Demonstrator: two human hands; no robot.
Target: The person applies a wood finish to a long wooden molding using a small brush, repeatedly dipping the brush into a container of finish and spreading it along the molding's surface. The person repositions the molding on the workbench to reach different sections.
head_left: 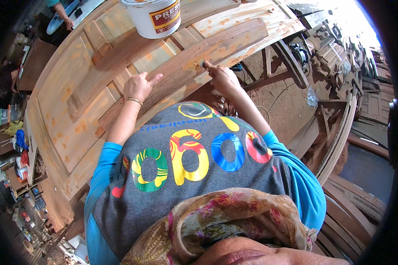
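A long wooden plank, patched with orange-tan filler, lies over a large panelled wooden door. My left hand rests on the plank's left part, thumb stretched out and fingers slightly bent, holding nothing visible. Farther right, my right hand has its fingers closed at a smear of filler on the plank; whatever they hold is too small to make out. A white plastic tub with a red and yellow label stands on the door beyond both hands.
Another person's hand is at the top left beside a pale board. Stacked wooden pieces and curved frames crowd the right side. Tools and containers clutter the far left. Below the door on the right is a dusty floor.
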